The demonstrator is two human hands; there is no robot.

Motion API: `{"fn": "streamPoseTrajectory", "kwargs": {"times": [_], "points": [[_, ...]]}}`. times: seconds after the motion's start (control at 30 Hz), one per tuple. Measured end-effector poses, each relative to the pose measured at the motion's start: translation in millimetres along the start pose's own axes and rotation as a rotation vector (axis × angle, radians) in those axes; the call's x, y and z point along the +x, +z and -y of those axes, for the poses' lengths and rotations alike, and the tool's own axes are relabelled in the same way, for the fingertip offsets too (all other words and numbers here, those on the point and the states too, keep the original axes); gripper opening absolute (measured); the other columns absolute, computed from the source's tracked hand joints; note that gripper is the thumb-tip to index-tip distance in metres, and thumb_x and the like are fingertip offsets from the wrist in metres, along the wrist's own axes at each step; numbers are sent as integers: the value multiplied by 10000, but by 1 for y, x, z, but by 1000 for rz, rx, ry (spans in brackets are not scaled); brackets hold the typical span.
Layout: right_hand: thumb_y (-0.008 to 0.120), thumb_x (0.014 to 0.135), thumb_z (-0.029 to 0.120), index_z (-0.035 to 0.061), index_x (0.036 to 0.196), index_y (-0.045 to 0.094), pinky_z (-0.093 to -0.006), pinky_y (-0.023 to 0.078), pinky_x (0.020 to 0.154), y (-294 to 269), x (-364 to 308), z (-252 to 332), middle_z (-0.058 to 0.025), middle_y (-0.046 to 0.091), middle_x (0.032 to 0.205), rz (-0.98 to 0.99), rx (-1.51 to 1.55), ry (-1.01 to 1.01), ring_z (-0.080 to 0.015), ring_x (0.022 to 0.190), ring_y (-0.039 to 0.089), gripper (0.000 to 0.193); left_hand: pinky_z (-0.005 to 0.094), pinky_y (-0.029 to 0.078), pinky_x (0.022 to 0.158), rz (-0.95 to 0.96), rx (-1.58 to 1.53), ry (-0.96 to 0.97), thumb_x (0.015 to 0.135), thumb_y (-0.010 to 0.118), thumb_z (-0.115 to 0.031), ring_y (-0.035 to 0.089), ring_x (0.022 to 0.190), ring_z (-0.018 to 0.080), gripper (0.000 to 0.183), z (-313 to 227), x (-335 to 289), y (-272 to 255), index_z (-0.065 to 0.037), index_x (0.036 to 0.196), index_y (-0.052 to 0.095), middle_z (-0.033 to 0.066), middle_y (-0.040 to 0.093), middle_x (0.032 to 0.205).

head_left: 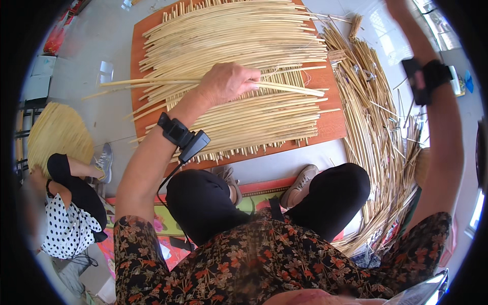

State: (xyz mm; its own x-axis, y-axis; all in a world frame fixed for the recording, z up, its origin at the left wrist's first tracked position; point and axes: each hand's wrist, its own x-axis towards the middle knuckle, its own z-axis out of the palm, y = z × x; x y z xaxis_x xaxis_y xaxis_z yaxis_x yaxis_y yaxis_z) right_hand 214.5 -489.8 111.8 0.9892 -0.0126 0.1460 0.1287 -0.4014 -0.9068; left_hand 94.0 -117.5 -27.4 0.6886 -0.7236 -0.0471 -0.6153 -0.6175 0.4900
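Closed firmly, the left hand (227, 81) had its thumb and fingers wrapped around a few long pale stalks (290, 88), and we saw no gap in that grip. We noted the held stalks lying roughly crosswise over the middle of a brown board (333, 117), their left ends projecting past its edge. We could not tell the state of the right hand: its forearm (414, 33) ran up to the upper edge, where the hand passed out of view.

On the board we recorded an upper bank of stalks (229, 38) and a lower bank of stalks (254, 122), laid side by side, with crosswise stalks (290, 78) showing in the strip between them. We found a loose heap of stalks (363, 122) on the floor (114, 122), right of the board. To the left, we observed a seated co-worker (71, 223) in a spotted top beside a rounded yellowish mat (58, 134).
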Motion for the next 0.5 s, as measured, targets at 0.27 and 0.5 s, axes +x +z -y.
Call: {"fn": "streamPoseTrajectory", "kwargs": {"times": [0.27, 0.5], "points": [[691, 977, 148, 68, 1085, 689, -236, 554, 646, 138, -94, -72, 8, 641, 877, 888, 130, 385, -82, 709, 595, 134, 398, 539, 648, -122, -1, 134, 945, 712, -294, 691, 713, 278, 198, 8, 7, 9, -98, 949, 741, 71, 728, 803], [761, 917, 235, 82, 1035, 764, -251, 476, 667, 164, -93, -97, 16, 656, 815, 1056, -117, 311, -97, 712, 564, 194, 372, 568, 637, -199, -27, 140, 940, 717, -302, 714, 720, 251, 183, 11, 7, 21, -120, 932, 733, 40, 742, 816]]}}
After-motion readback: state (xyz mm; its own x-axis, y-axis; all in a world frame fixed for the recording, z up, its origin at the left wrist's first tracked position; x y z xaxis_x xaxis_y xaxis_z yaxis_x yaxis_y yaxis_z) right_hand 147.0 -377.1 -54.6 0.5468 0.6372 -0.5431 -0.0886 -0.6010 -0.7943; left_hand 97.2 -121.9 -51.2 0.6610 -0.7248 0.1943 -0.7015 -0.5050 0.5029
